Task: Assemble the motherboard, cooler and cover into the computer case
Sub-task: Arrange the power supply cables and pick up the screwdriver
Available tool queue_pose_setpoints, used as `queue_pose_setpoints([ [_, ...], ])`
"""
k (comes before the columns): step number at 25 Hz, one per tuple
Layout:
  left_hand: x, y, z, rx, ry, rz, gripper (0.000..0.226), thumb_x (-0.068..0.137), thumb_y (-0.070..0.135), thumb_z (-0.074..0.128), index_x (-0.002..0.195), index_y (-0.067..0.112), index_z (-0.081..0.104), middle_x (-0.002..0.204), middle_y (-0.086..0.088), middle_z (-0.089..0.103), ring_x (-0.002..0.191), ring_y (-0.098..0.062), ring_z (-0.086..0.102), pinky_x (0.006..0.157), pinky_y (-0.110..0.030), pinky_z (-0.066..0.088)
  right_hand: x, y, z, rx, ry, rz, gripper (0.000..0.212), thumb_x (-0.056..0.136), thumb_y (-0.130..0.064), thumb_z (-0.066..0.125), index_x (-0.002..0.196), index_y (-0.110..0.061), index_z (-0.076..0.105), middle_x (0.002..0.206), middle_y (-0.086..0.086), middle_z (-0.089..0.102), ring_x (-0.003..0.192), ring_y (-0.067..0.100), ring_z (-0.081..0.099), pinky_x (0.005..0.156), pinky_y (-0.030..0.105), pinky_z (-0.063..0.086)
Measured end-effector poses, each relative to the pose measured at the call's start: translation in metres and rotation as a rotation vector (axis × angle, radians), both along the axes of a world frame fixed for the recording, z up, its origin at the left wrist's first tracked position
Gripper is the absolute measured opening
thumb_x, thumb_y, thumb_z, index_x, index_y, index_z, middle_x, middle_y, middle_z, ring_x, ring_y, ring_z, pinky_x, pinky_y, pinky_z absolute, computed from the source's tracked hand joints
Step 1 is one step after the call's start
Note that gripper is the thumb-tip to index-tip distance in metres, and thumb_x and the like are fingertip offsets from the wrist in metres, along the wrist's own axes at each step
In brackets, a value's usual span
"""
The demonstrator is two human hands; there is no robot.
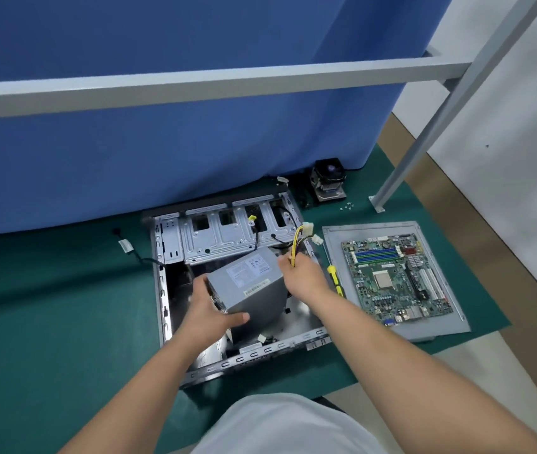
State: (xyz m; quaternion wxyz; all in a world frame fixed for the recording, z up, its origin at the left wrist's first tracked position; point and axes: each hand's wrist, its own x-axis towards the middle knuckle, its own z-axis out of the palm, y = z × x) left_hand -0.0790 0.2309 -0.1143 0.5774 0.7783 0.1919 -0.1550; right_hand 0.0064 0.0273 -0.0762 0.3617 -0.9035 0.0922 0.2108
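The open metal computer case (162, 290) lies flat on the green mat. Above its inside, a grey power supply (250, 283) is tilted. My left hand (208, 312) grips its near-left corner. My right hand (303, 273) holds the supply's yellow-and-black cable bundle (296, 240), whose white plugs stick up. To the right, the green motherboard (394, 276) rests on the grey cover panel (335, 237). The black cooler (327, 183) stands at the back by the blue curtain.
A yellow-handled screwdriver (335, 280) lies between case and cover panel. Small screws (347, 207) sit near the cooler. A loose black cable (136, 253) trails left of the case. A grey frame leg (424, 136) stands at the right, and a frame bar crosses overhead.
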Motion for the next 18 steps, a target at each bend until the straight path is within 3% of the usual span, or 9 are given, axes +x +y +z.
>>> queue_pose_setpoints([
  [2,-0.001,-0.006,-0.009,0.014,-0.010,0.007,0.102,0.066,0.012,0.096,0.131,0.039,0.022,0.125,0.014,0.047,0.122,-0.019,0.049,0.093,-0.029,0.043,0.003,-0.001,-0.011,-0.041,-0.002,0.047,0.036,0.109,-0.040,0.039,0.112,-0.007,0.053,0.087,0.003,0.058,0.080,0.024,0.058,0.064,0.031,0.042],
  [6,-0.003,-0.014,-0.027,0.038,-0.006,0.046,0.101,0.067,0.000,0.093,0.135,0.032,0.026,0.123,0.015,0.048,0.119,-0.015,0.053,0.100,-0.030,0.048,0.003,-0.002,-0.029,-0.147,-0.004,0.158,0.039,0.110,-0.041,0.034,0.118,-0.006,0.048,0.093,0.008,0.060,0.086,0.030,0.062,0.079,0.042,0.054],
  [9,-0.007,-0.015,-0.034,0.046,0.011,0.062,0.103,0.067,-0.002,0.092,0.129,0.043,0.023,0.122,0.025,0.047,0.110,0.005,0.052,0.078,-0.002,0.043,0.004,-0.006,-0.035,-0.153,0.039,0.221,0.042,0.108,-0.049,0.036,0.111,-0.009,0.050,0.093,0.007,0.062,0.091,0.031,0.064,0.084,0.045,0.055],
  [10,-0.008,-0.016,-0.035,0.051,0.016,0.058,0.104,0.067,-0.003,0.091,0.129,0.046,0.022,0.122,0.025,0.047,0.108,0.010,0.050,0.072,0.001,0.042,0.005,-0.007,-0.036,-0.148,0.049,0.229,0.044,0.106,-0.052,0.038,0.108,-0.011,0.051,0.094,0.007,0.064,0.090,0.030,0.064,0.084,0.044,0.055],
  [13,-0.011,-0.015,-0.036,0.062,0.033,0.008,0.104,0.070,-0.007,0.087,0.130,0.044,0.019,0.118,0.026,0.044,0.105,0.005,0.052,0.064,0.001,0.043,0.004,-0.005,-0.037,-0.149,0.072,0.271,0.045,0.104,-0.056,0.043,0.108,-0.012,0.048,0.095,0.003,0.063,0.090,0.026,0.063,0.076,0.038,0.050],
  [15,-0.011,-0.014,-0.033,0.058,0.047,-0.033,0.102,0.072,-0.005,0.087,0.132,0.041,0.019,0.117,0.026,0.042,0.105,0.002,0.054,0.064,0.002,0.043,-0.001,-0.002,-0.039,-0.138,0.082,0.295,0.046,0.105,-0.052,0.045,0.122,-0.010,0.045,0.101,0.005,0.063,0.095,0.027,0.063,0.075,0.038,0.048],
  [18,-0.010,-0.010,-0.027,0.048,0.071,-0.078,0.097,0.076,0.000,0.086,0.139,0.035,0.022,0.118,0.028,0.043,0.100,0.016,0.055,0.066,0.005,0.040,-0.003,0.003,-0.038,-0.156,0.086,0.304,0.049,0.106,-0.048,0.046,0.132,-0.006,0.041,0.113,0.012,0.064,0.102,0.030,0.063,0.079,0.040,0.050],
])
